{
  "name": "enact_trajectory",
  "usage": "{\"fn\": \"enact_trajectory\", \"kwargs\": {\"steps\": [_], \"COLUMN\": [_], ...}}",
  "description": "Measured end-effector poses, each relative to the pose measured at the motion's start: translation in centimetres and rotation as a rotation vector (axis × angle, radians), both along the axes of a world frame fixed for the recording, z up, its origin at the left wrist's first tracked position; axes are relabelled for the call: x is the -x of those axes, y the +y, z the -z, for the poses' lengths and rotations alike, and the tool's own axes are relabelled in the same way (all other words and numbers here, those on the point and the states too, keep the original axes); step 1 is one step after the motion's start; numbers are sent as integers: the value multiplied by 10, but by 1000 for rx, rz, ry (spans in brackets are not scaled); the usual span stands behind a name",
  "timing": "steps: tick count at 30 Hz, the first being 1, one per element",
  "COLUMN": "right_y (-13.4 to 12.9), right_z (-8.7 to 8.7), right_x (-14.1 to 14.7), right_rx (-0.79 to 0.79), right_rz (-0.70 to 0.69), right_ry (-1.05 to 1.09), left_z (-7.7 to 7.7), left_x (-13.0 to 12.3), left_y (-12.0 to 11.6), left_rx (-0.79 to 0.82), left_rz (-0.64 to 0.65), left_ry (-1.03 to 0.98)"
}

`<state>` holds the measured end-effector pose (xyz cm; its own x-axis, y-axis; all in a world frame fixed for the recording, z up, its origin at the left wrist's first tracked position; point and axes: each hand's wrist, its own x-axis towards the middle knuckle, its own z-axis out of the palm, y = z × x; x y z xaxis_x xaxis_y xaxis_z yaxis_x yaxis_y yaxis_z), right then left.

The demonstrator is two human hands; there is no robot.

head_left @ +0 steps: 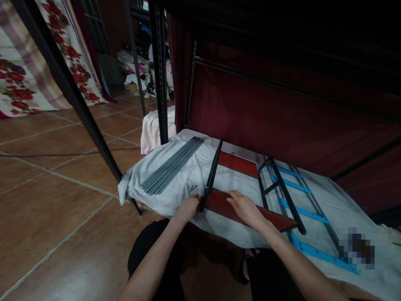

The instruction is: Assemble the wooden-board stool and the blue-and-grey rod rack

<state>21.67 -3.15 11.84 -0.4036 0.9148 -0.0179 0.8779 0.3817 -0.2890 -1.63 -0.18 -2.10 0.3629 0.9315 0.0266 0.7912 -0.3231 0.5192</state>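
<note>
My left hand (189,207) is closed at the near end of a black metal frame (213,171), its fingers curled against the outer side. My right hand (246,205) lies over a reddish-brown board (221,203), with its fingers stretched out on the upper surface. The board runs from that frame to a second black metal frame (283,188) on the right. Behind it, another reddish-brown board (239,164) spans the two frames. Whether a small part sits in my left fingers is hidden.
Several grey rods (173,165) lie left on a grey cloth (184,140). Blue strips (326,255) with dark bars lie at the right, near a blurred patch. Black rack posts (161,83) rise around the cloth-covered surface. A dark cable (69,154) crosses the tiled floor.
</note>
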Motion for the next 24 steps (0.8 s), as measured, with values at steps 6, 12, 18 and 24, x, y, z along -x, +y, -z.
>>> {"fn": "enact_trajectory", "kwargs": {"steps": [6,12,18,24], "right_y": [3,3,3,3], "right_z": [1,-2,-4,-3], "right_x": [-1,-1,-1,-1], "right_rx": [36,51,56,40], "right_rz": [6,8,4,18], "right_ry": [-12,-1,14,15], "left_z": [-2,1,-8,-5], "left_x": [4,7,2,4], "left_y": [7,6,2,4], "left_rx": [-31,10,1,-12], "left_rz": [103,69,58,73], "left_ry": [5,-40,-7,-50]}}
